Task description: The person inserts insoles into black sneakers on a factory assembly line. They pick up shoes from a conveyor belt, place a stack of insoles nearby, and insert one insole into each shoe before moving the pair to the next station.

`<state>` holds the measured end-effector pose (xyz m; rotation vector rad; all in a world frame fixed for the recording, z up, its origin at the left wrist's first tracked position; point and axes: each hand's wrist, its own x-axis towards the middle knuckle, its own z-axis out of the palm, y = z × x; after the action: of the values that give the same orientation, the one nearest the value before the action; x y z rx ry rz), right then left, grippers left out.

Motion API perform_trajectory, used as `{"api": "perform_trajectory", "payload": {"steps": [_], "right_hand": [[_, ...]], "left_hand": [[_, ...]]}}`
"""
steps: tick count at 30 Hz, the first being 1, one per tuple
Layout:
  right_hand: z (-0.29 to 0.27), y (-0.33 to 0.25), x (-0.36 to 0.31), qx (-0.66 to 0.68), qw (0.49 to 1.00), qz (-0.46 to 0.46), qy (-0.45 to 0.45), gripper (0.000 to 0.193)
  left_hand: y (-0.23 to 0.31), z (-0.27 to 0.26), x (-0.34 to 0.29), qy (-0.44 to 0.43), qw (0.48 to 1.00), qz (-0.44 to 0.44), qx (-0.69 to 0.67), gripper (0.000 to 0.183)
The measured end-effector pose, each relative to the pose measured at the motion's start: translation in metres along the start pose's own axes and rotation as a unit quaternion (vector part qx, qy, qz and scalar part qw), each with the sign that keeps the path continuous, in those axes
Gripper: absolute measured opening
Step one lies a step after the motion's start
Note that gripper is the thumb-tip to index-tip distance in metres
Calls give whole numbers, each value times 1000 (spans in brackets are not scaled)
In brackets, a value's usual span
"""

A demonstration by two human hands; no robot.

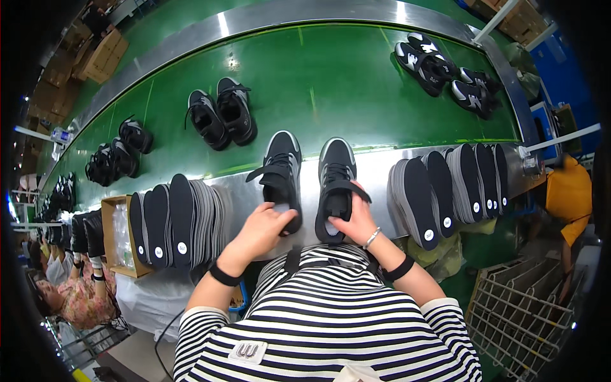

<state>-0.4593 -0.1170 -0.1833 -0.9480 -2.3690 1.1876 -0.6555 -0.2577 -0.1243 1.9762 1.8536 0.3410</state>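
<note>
Two black sneakers with grey-trimmed toes stand side by side on the metal edge in front of me, toes pointing away. My left hand (268, 226) is closed on the heel end of the left sneaker (280, 162), its thumb at the opening. On the right sneaker (337, 167), my right hand (356, 219) grips the collar, with the thumb reaching into the opening. Both sneakers have a strap across the instep; the left one's strap sticks out to the side. Something pale shows inside each opening, too little to name.
Stacks of black insoles stand left (180, 219) and right (420, 197) of the sneakers. Beyond lies a green conveyor belt (318, 83) carrying several pairs of shoes (235, 111). An open cardboard box (109, 235) sits at left, near another person (83, 299). A wire basket (515, 312) stands lower right.
</note>
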Motion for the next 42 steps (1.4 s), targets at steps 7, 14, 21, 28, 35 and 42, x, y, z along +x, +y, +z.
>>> {"api": "perform_trajectory", "payload": {"steps": [7, 14, 21, 28, 35, 42], "right_hand": [[-6, 1, 16, -94, 988, -123, 21, 43], [-9, 8, 22, -50, 990, -119, -57, 41], [-12, 19, 25, 97, 992, -68, -52, 37], [-13, 20, 42, 330, 933, 106, -100, 15], [-30, -23, 30, -186, 946, -257, 66, 22], [-27, -25, 31, -208, 938, -269, 63, 12]], "left_hand": [[32, -11, -8, 98, 978, -115, -142, 47], [49, 41, 76, 270, 955, -56, -105, 44], [16, 49, 85, 193, 848, -177, -461, 22], [12, 56, 88, 175, 761, -242, -576, 21], [14, 56, 87, 188, 775, -250, -549, 25], [19, 52, 91, 176, 792, -267, -520, 22]]}}
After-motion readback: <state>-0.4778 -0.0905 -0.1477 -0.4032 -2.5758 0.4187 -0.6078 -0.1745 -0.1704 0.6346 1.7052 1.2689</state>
